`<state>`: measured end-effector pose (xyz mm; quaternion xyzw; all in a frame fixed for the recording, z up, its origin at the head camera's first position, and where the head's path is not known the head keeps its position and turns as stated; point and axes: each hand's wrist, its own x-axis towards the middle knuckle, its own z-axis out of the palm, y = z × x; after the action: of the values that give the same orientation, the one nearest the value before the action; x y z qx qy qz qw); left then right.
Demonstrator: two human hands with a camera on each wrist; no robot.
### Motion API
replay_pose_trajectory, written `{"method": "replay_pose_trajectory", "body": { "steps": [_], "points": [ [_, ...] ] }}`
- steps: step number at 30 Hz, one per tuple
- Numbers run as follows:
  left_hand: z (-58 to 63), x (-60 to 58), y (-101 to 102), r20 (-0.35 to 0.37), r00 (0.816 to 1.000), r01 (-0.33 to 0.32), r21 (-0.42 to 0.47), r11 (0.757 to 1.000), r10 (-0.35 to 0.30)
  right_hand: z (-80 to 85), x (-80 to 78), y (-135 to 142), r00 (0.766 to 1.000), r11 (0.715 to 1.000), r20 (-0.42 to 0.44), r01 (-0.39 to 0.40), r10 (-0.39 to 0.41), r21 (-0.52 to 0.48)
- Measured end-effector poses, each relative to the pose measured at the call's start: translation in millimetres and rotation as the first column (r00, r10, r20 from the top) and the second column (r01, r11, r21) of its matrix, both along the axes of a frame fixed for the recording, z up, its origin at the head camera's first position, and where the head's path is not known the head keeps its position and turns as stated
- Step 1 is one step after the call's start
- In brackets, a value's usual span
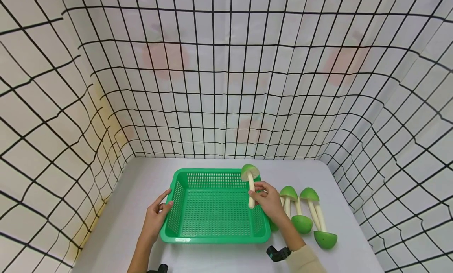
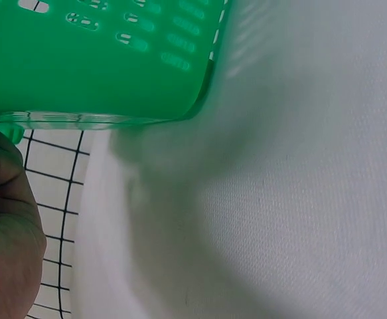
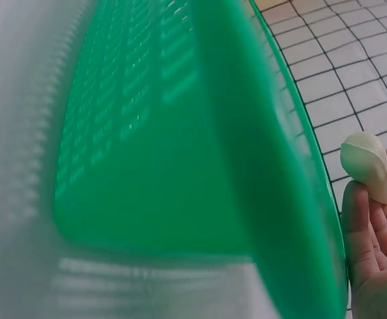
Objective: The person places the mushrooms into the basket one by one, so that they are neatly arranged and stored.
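Note:
My left hand (image 1: 157, 212) grips the left rim of a green plastic basket (image 1: 216, 240), thumb tip over the edge. In the left wrist view, that hand (image 2: 7, 232) has curled fingers beside the basket's rim. My right hand (image 1: 269, 202) pinches the white stem of a toy mushroom (image 1: 250, 174) with a green cap. Cap up and stem down, the mushroom is held above the basket's right side. The right wrist view shows the pale stem end (image 3: 369, 166) between thumb and fingers of the hand (image 3: 379, 266), beyond the basket wall (image 3: 160, 179).
Several more green-capped mushrooms (image 1: 325, 239) lie on the white table (image 1: 124, 202) to the right of the basket, some partly behind my right forearm. Black wire grid (image 1: 226, 72) walls stand at the back and both sides, with pale cloth behind.

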<state>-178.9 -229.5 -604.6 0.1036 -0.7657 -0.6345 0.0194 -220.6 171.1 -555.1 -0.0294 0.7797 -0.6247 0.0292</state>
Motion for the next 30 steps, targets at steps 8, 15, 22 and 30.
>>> {"method": "replay_pose_trajectory", "body": {
  "steps": [8,15,22,30],
  "points": [
    [0.2,1.0,0,-0.004,1.000,-0.007,0.019,1.000,0.007,-3.3,-3.0,-22,0.999,0.999,-0.009,-0.038,0.038,-0.009],
    [-0.8,1.6,1,-0.015,1.000,-0.009,0.039,0.999,0.009,-4.2,-5.9,-47,1.000,1.000,-0.001,-0.025,0.025,0.005],
    [-0.6,1.6,1,-0.014,1.000,-0.012,0.057,0.998,0.013,-5.3,-6.1,-70,0.999,0.998,-0.005,-0.054,0.054,0.036],
    [-3.2,1.7,2,-0.013,1.000,-0.020,0.085,0.996,0.021,-11.2,-4.7,-90,0.992,0.992,-0.006,-0.128,0.128,0.015]
  ]
}}
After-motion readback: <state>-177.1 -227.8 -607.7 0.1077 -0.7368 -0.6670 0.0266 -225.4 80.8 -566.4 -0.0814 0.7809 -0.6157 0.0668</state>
